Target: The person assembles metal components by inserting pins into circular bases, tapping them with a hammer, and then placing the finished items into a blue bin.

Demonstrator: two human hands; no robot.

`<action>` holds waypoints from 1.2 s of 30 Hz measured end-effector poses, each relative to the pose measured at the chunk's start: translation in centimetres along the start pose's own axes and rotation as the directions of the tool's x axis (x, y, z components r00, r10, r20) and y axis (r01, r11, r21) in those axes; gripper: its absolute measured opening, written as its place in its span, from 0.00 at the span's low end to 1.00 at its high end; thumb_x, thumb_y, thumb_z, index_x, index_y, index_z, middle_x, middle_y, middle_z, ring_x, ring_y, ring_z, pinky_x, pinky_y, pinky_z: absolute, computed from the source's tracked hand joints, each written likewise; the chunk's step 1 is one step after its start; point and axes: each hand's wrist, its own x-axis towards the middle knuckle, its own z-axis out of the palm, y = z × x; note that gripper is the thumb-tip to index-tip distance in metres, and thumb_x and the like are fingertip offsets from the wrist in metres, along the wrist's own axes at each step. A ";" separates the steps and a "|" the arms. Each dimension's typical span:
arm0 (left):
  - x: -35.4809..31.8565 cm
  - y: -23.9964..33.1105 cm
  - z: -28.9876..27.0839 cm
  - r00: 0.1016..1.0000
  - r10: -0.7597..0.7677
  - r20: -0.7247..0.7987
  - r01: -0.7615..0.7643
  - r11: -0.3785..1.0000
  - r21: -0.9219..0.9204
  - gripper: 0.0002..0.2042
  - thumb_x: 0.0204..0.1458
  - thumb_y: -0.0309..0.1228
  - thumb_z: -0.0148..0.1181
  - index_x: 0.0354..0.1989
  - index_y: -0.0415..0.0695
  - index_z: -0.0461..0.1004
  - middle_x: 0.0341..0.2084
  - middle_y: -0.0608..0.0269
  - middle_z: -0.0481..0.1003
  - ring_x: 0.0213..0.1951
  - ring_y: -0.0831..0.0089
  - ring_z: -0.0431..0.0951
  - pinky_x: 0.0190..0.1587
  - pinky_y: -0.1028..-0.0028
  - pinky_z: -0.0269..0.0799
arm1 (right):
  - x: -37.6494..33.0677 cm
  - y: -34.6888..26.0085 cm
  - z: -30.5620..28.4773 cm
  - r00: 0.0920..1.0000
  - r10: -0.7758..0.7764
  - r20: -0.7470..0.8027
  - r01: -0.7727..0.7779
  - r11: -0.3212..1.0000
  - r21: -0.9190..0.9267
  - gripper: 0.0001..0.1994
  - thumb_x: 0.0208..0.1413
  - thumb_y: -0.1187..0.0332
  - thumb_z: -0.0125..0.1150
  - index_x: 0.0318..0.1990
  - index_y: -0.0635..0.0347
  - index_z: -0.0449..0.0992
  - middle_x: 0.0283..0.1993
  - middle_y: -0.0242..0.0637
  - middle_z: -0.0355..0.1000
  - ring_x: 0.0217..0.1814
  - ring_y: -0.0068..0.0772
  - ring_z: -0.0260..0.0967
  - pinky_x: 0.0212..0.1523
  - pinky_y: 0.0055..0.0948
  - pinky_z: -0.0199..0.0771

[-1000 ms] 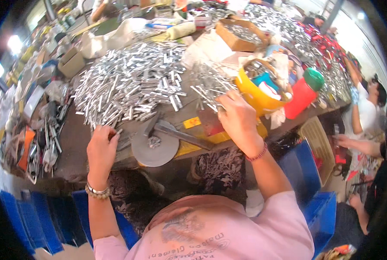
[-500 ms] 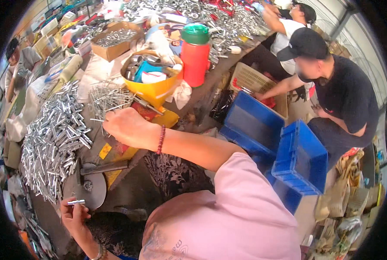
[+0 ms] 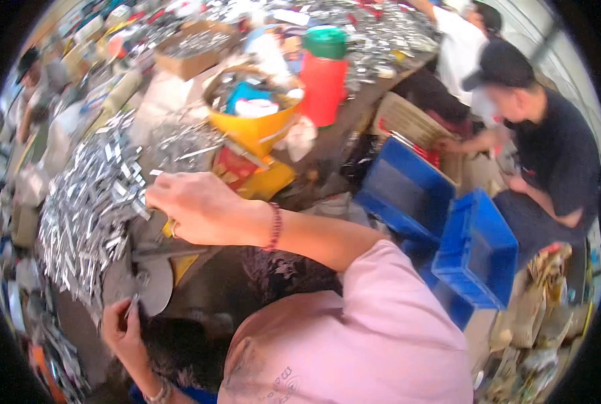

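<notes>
My left hand is low at the left, pinching a small silver metal cylinder between thumb and fingers, beside a round grey metal plate. Above it, my right hand has its fingers drawn together next to a heap of silver metal cylinders. Motion blur hides whatever its fingertips may hold. On the plate lies a hammer, partly behind my right hand. Thin metal pins lie in a loose pile just beyond that hand.
A yellow container and a red jug with green lid stand beyond, near a cardboard box of metal parts. Blue crates sit at the right. Near them a person in black reaches into a light-coloured crate.
My right hand has moved from the thin pins toward me and the cylinder heap. The left hand's metal cylinder has turned from level to nearly upright. The whole view has shifted slightly.
</notes>
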 end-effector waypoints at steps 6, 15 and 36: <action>1.7 3.1 1.8 0.980 0.198 0.031 -0.201 0.958 0.204 0.05 0.57 0.23 0.71 0.41 0.38 0.84 0.35 0.55 0.79 0.40 0.60 0.80 0.44 0.67 0.75 | -1.0 -5.1 3.9 0.933 0.293 0.208 -0.345 0.567 0.748 0.08 0.54 0.78 0.68 0.41 0.63 0.78 0.38 0.50 0.78 0.38 0.40 0.80 0.41 0.36 0.79; 0.1 3.7 0.9 0.998 0.064 0.003 -0.064 0.990 0.124 0.08 0.54 0.24 0.75 0.42 0.41 0.88 0.35 0.58 0.79 0.39 0.61 0.81 0.44 0.67 0.76 | -0.7 -7.6 2.6 0.964 -0.020 0.266 -0.019 0.989 0.143 0.02 0.53 0.75 0.68 0.33 0.56 0.82 0.36 0.37 0.74 0.41 0.43 0.79 0.41 0.42 0.82; 0.0 3.3 1.1 0.990 0.139 0.014 -0.138 0.963 0.230 0.07 0.55 0.25 0.74 0.42 0.41 0.87 0.34 0.56 0.78 0.37 0.59 0.81 0.40 0.66 0.76 | -0.4 -7.0 3.9 0.966 -0.078 0.247 0.072 0.997 0.034 0.05 0.50 0.75 0.68 0.34 0.55 0.81 0.36 0.35 0.72 0.44 0.43 0.75 0.47 0.43 0.76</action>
